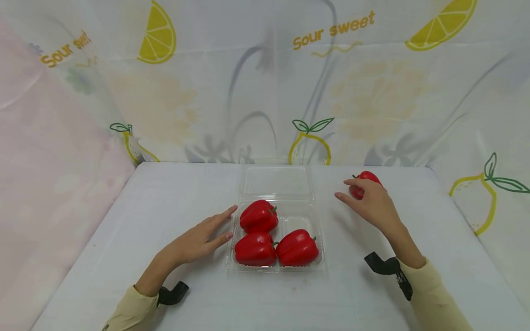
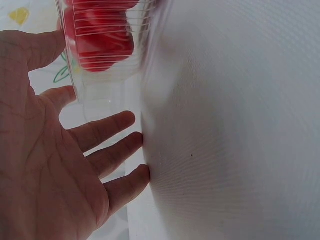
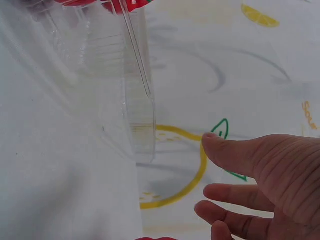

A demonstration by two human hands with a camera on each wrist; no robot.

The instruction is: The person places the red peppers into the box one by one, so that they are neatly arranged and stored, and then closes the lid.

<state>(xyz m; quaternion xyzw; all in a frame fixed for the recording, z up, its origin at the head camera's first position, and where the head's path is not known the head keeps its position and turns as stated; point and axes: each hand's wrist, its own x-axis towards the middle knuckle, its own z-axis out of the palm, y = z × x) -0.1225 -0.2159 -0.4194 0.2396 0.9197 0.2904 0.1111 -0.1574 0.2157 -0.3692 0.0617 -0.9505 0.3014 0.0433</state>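
A clear plastic clamshell box (image 1: 304, 217) lies with its lid laid back. It holds three red bell peppers: one at back left (image 1: 258, 216), one at front left (image 1: 255, 249), one at front right (image 1: 298, 248). My left hand (image 1: 200, 238) is at the box's left side, fingers spread, thumb and forefinger right at the rim in the left wrist view. Over on the right, my right hand (image 1: 374, 205) reaches over another red bell pepper (image 1: 368, 176), partly covering it. In the right wrist view the right fingers (image 3: 252, 226) are loosely bent, with nothing between them.
The transparent lid (image 1: 276, 182) lies behind the box, toward the back edge of the white table (image 1: 186, 184). A curtain (image 1: 256, 82) printed with lemons hangs right behind the table. Black wrist mounts (image 1: 174, 293) stick out beside both forearms.
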